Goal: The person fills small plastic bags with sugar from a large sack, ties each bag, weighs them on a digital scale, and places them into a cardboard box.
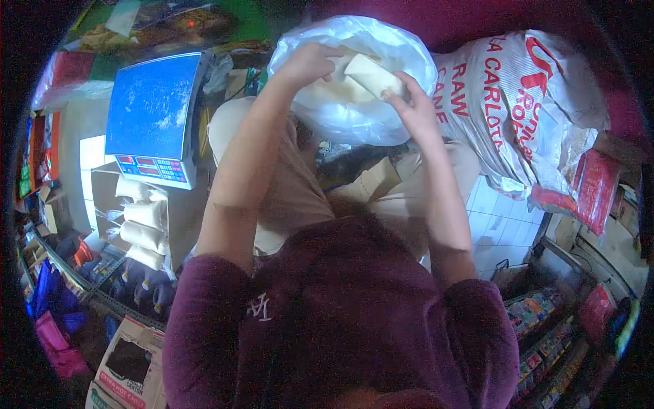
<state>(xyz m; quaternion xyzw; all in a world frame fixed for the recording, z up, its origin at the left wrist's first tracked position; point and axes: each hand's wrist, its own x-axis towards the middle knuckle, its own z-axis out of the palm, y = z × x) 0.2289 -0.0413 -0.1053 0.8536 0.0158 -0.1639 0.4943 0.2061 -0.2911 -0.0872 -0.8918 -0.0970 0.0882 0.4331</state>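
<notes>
A large white plastic bag (351, 126), open at the top, stands between my knees with pale contents inside. Above its mouth, my right hand (415, 109) grips the right end of a cream-white oblong packet (371, 75), thumb on the near side. My left hand (313, 66) is over the bag's left part, its index finger stretched toward the packet's left end. There seems to be a small gap between that finger and the packet. The left hand's other fingers are partly curled, and I see nothing held in them.
A blue-topped digital scale (151, 102) stands at the left, above a cardboard box (180, 225) beside several filled white packets (144, 225). A large printed sack (490, 102) leans at the right, near a red packet (593, 187). Shelves of small goods (545, 327) are lower right.
</notes>
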